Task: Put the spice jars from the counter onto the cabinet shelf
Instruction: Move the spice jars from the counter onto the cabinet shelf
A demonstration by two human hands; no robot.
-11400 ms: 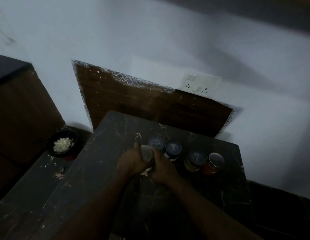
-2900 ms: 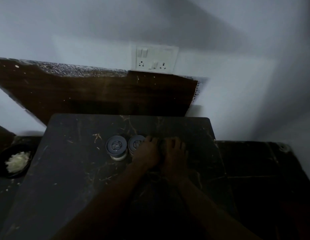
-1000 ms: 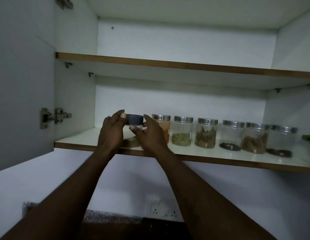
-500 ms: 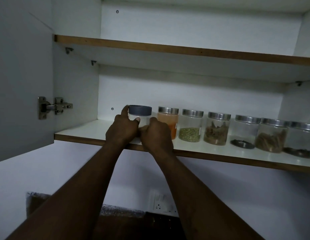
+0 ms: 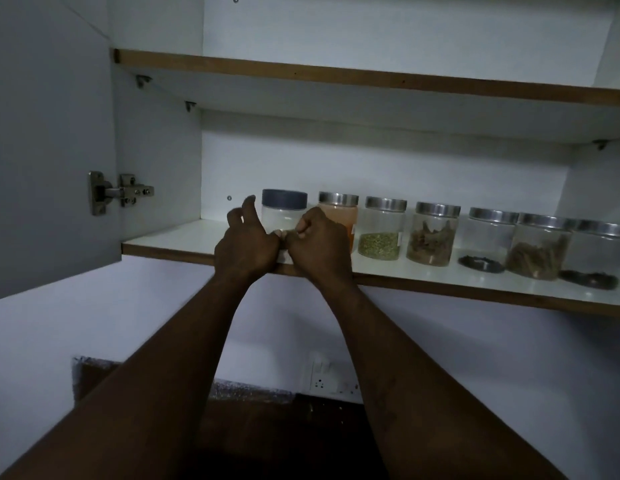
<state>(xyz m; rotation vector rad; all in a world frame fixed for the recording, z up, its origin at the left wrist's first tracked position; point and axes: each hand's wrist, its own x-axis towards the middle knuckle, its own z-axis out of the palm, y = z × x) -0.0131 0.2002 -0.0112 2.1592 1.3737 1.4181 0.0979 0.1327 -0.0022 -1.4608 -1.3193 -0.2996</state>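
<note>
Grey-lidded jar (image 5: 284, 216): upright on the lower shelf (image 5: 184, 237), at the left end of the row.
Left hand (image 5: 246, 244): in front of the jar's lower left, fingers loosely curled, forefinger raised beside it; contact unclear.
Right hand (image 5: 322, 244): in front of the jar's lower right, fingers curled in; grip cannot be told.
Steel-lidded jars (image 5: 381, 230): six in a line, right of the jar.
Cabinet door (image 5: 49, 150): open, left of the jar.
</note>
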